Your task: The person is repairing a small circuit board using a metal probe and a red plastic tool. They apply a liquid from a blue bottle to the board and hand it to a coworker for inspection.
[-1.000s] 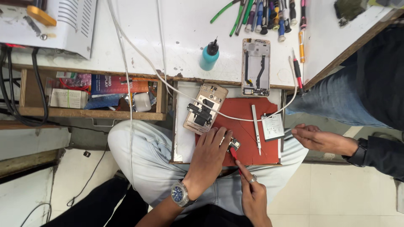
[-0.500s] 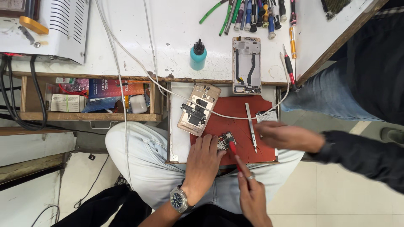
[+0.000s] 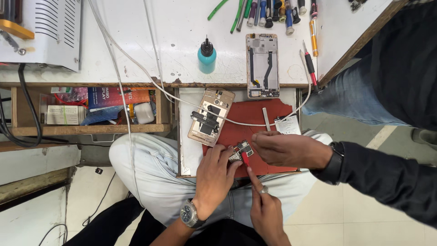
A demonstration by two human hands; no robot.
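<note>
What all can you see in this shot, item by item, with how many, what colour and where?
Circuit board: one, dark, on the red mat, pinned by the left hand.
Red mat: one, on the pull-out board over the lap.
Opened phone body: one, gold, on the mat's left edge.
Phone frame: one, gold, on the white bench.
Dropper bottle: one, teal with black tip, on the bench.
Hand tools: several, mixed colours, at the bench's top edge.
White cable: one, running across the bench to the mat.
Grey machine: one, top left.
Another person's hand: one, dark sleeve, touching the board from the right.
Left hand: on the board, watch on its wrist.
Right hand: holds a red-handled tool at the board.
</note>
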